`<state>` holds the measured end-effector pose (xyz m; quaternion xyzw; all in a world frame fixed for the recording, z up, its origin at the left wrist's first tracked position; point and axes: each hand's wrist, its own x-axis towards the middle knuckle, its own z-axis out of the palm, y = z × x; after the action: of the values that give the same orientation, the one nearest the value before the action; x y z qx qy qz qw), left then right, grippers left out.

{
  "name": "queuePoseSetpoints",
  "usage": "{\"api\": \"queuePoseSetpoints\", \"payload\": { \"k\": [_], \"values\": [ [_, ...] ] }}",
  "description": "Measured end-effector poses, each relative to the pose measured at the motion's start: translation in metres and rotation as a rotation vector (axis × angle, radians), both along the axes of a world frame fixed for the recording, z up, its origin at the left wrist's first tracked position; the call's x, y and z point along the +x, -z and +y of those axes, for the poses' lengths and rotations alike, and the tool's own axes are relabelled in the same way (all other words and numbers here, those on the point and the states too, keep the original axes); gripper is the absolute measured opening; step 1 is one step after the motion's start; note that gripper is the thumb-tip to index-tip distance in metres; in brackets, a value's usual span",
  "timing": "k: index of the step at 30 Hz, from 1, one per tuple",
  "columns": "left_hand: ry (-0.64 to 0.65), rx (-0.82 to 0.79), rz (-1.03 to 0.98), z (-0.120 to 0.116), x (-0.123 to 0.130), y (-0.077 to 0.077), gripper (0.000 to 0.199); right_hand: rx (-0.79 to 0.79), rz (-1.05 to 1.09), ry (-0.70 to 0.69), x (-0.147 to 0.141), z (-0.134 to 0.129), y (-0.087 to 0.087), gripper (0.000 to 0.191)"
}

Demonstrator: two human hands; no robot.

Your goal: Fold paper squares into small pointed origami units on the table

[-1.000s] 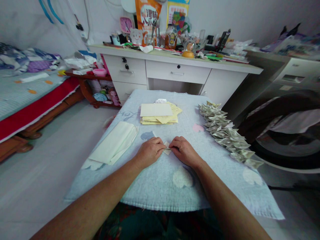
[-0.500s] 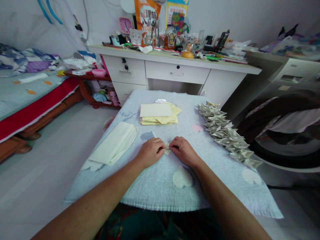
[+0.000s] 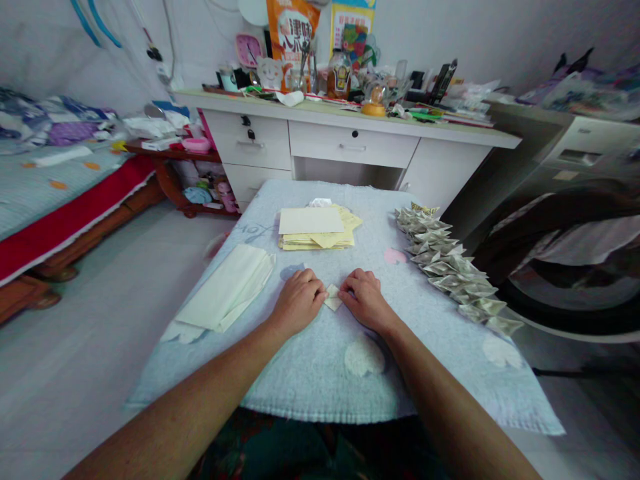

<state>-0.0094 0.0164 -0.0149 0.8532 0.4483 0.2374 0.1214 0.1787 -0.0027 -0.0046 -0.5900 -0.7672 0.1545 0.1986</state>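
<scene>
A small folded piece of pale paper [image 3: 333, 298] lies between my two hands on the cloth-covered table [image 3: 310, 373]. My left hand [image 3: 301, 298] has its fingers closed on the paper's left corner. On the right corner, the fingers of my right hand [image 3: 365, 298] are pressed together. Beyond them sits a stack of yellowish paper sheets [image 3: 316, 241] with a pale card on top. To the left lies a folded sheaf of pale green paper [image 3: 227, 287]. Several pointed folded paper pieces [image 3: 445, 260] form a long row at the right.
A white desk [image 3: 355, 143] crowded with jars, bags and a pink clock stands behind the table. At the right is a washing machine [image 3: 580, 153] with dark clothes hanging from its door. A bed [image 3: 50, 193] is at the left.
The small paper now lies flatter, with more of its surface showing between my hands. My fingers have shifted slightly at its corners.
</scene>
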Motion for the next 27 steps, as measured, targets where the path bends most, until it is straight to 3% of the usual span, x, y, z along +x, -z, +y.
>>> {"api": "queuePoseSetpoints", "payload": {
  "k": [10,27],
  "values": [
    [-0.063,-0.019,0.062,-0.0009,0.0039,-0.0009,0.015,-0.038,-0.036,0.118,-0.0033,0.0004,0.0019,0.016],
    [-0.196,-0.056,0.143,-0.0059,0.0089,-0.0056,0.016,-0.022,-0.085,0.192,-0.0076,0.0009,0.0025,0.017]
  ]
}}
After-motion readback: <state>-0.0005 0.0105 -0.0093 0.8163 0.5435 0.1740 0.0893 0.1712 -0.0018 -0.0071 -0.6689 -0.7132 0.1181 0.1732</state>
